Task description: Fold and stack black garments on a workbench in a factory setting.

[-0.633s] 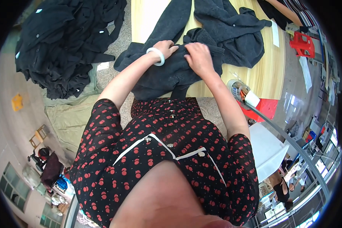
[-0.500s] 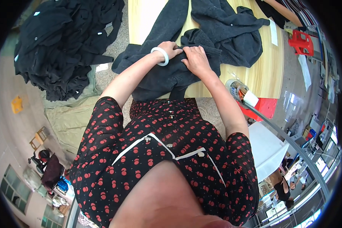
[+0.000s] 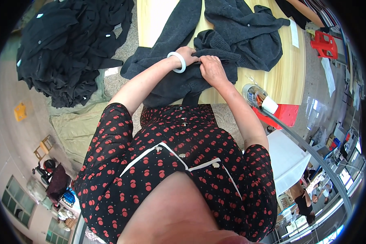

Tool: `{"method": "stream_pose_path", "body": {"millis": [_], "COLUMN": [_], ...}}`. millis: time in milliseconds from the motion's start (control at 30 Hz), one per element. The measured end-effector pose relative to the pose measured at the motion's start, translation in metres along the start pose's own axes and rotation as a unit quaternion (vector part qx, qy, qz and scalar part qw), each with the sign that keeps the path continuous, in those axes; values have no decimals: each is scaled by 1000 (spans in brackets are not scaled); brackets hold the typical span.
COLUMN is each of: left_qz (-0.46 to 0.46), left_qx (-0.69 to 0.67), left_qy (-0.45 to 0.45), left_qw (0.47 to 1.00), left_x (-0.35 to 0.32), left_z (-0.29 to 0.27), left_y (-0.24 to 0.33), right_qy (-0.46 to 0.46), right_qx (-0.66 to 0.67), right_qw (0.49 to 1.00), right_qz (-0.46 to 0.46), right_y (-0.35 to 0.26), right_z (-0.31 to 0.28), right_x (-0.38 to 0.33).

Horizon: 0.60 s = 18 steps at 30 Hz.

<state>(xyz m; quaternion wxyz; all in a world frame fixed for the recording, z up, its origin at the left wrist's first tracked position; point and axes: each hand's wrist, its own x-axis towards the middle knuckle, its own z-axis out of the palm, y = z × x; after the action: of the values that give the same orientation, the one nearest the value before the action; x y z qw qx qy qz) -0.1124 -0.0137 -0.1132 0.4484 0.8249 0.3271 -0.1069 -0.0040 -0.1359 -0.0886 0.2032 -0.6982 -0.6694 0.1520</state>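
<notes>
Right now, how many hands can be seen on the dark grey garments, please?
2: the left hand and the right hand, close together on the garment nearest the body. Another person's arm shows at upper right; its hand cannot be seen.

On the table [image 3: 290, 81], a jar [image 3: 253, 94] is resting beside a white cup [image 3: 269, 105]. At right, a red stool [image 3: 327, 48] is occupying the floor [image 3: 316, 87]; at left, a green sheet [image 3: 75, 126] is lying rumpled, a yellow stool [image 3: 20, 112] and wooden stool [image 3: 47, 143] standing farther out.
</notes>
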Motion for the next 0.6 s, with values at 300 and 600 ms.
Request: {"method": "stream_pose_path", "body": {"millis": [300, 600], "left_qz": [-82, 78], "left_qx": [-245, 50], "left_qy": [-30, -7], "left_qw": [966, 996], "left_x": [0, -15], "left_z": [5, -2], "left_y": [-7, 9], "right_qy": [3, 32], "right_qx": [-32, -43], "right_qw": [999, 999], "right_qz": [37, -1], "right_y": [-3, 4], "right_z": [-1, 3], "right_x": [-1, -3]}}
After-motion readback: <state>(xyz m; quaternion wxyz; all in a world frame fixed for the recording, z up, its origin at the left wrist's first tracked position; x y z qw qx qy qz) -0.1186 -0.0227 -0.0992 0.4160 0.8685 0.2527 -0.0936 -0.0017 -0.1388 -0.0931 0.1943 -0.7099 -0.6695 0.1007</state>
